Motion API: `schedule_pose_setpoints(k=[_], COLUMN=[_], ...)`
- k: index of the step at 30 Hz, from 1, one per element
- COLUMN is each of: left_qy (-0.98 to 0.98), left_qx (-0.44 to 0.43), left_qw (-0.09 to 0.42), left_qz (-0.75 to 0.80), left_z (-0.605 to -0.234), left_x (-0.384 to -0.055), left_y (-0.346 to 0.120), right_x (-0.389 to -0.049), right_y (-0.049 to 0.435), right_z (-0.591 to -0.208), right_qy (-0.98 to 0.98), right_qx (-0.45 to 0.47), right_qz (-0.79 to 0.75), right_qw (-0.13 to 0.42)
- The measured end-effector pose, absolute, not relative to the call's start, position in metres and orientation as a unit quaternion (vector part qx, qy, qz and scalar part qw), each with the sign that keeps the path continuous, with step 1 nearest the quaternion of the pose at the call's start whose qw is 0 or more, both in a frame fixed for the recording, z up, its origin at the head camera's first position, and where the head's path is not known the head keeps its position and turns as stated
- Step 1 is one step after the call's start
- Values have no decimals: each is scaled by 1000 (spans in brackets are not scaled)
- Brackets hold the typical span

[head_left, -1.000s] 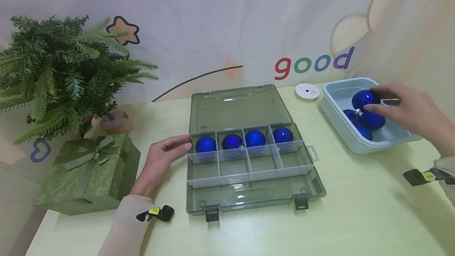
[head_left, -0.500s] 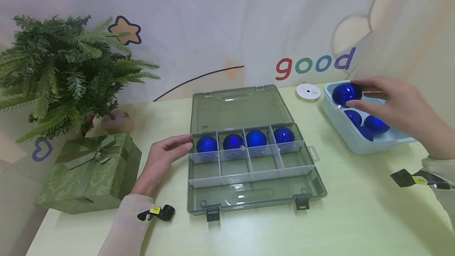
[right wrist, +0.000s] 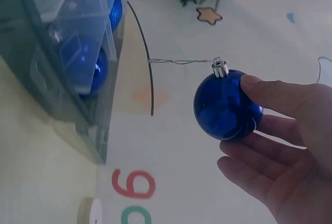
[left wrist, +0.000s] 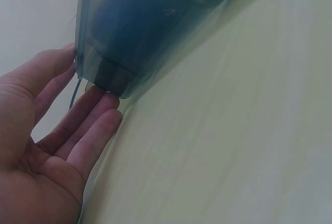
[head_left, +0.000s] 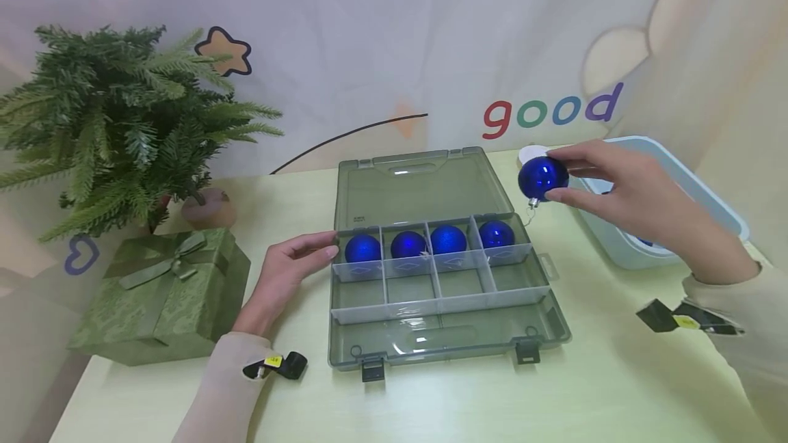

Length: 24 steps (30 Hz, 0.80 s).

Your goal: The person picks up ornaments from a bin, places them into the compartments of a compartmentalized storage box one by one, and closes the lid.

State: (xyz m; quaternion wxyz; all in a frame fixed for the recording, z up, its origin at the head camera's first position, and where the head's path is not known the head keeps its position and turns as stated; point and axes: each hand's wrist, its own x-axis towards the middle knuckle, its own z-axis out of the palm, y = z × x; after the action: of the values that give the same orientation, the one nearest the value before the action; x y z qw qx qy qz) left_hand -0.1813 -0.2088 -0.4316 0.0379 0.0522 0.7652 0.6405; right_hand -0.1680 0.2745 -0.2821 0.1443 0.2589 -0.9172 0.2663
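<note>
Now the shiny blue ball (head_left: pixel 543 178) is in the air near the see-through box (head_left: pixel 455 355), pinched by the right hand (head_left: pixel 637 193). Four blue balls (head_left: pixel 449 240) sit in the box's back slots, one each. The left hand (head_left: pixel 291 275) touches its left side, fingers loosely spread. More blue (mostly hidden by the right hand) peeks from the pale tub (head_left: pixel 609 241). The wall (head_left: pixel 345 39) says "good". The held ball is farther from the tub than a second ago.
</note>
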Motion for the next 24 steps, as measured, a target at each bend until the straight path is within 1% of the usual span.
schedule_pose_setpoints(k=[6,13,22,24], left_qy=[767,764,768,769], left_qx=[52,49,48,48], left_qw=[40,43,41,41], left_qz=[638,642,638,636], left_z=[-432,-432,-431,-431], left_x=[-182,-182,-182,-183], left_y=[-208,-208,-209,-210], right_x=[-171,-173,-178,-179], right_y=[246,214,178,171], right_z=[-291,-298,-307,-310], right_qy=[-905,-901,-876,-866], right_qx=[297,303,347,365], right_qz=[276,301,332,339], right_qw=[132,73,40,40])
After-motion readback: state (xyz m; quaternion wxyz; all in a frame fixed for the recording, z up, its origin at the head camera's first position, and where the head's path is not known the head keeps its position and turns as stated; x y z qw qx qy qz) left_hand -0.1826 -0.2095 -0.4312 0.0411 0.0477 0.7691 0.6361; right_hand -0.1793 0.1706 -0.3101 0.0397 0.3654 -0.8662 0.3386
